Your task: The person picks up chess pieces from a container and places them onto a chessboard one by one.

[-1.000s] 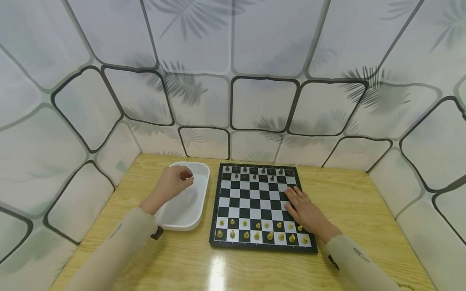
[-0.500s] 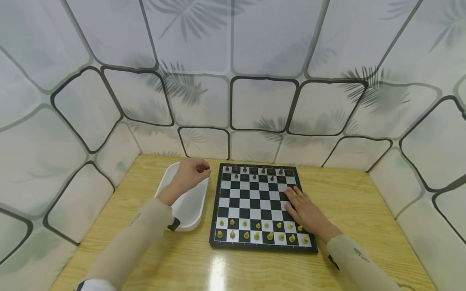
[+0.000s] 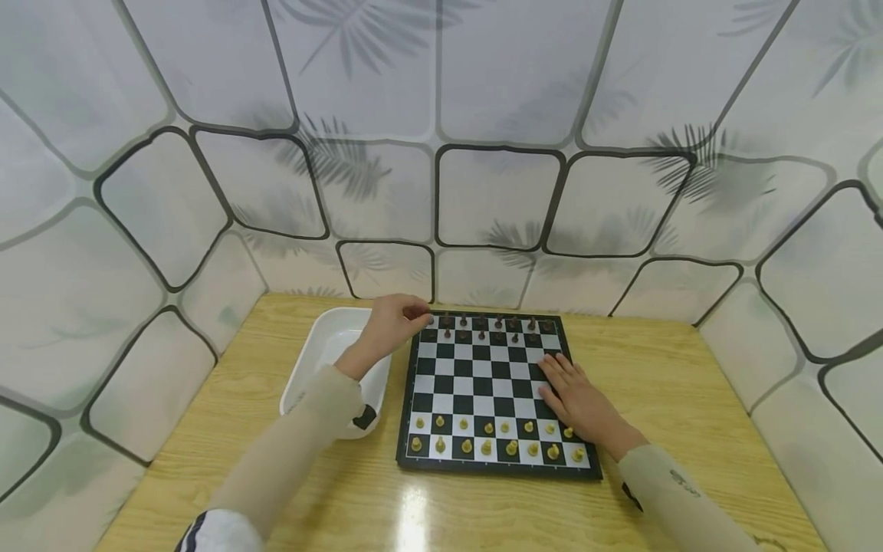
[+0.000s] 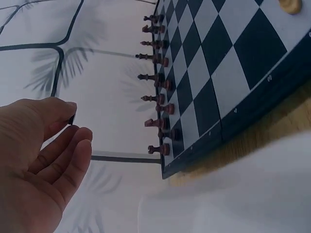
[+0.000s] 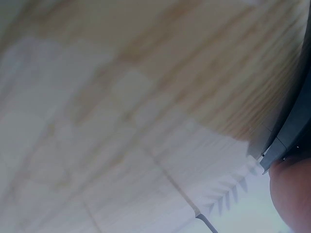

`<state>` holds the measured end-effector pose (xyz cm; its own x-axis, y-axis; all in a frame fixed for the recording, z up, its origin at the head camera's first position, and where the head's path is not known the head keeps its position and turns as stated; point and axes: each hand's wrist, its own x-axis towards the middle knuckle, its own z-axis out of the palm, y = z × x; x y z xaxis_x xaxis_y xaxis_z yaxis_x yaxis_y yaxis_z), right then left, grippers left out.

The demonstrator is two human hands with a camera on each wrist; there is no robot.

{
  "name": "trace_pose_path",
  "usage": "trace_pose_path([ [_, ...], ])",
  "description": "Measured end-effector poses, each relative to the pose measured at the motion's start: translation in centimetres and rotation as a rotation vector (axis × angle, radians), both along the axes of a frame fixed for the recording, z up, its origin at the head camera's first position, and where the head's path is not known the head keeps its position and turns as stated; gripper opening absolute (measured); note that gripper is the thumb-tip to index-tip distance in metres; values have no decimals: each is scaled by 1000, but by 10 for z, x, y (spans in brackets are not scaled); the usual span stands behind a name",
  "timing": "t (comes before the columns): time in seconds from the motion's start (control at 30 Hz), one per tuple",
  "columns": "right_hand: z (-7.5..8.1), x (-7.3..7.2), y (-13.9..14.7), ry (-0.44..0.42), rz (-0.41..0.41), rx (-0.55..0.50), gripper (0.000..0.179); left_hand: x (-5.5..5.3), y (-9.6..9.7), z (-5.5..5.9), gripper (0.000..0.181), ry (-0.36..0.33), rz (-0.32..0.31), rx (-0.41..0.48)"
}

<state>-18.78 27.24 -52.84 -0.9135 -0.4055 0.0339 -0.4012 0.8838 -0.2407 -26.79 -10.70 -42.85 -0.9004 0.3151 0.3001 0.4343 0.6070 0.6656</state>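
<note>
My left hand (image 3: 391, 326) is raised over the back left corner of the chessboard (image 3: 464, 386). Its thumb and fingers pinch a small dark chess piece (image 4: 72, 119), of which only a sliver shows in the left wrist view. Dark brown pieces stand along the board's far end, among them a rook (image 4: 158, 149) at the near corner in that view. Yellow pieces (image 3: 512, 448) stand in two rows at the near end. My right hand (image 3: 579, 399) rests with fingers extended on the board's right edge. In the right wrist view, only part of that hand (image 5: 291, 194) shows.
A white plastic tray (image 3: 298, 383) stands left of the board, partly under the left forearm. Both sit on a light wooden table (image 3: 359, 491). Patterned fabric walls (image 3: 386, 192) enclose the table at the back and sides.
My left hand has moved right, from above the white tray to the board's back left corner, fingers still pinched. The right hand has stayed on the board's edge.
</note>
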Motion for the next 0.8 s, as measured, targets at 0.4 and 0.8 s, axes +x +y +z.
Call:
trace_pose_path([
  [0.4, 2, 1, 0, 4, -2, 5, 62, -3, 53, -6, 20, -110, -72, -49],
  [0.8, 3, 1, -2, -3, -15, 2, 61, -7, 110, -16, 25, -158, -182, -62],
])
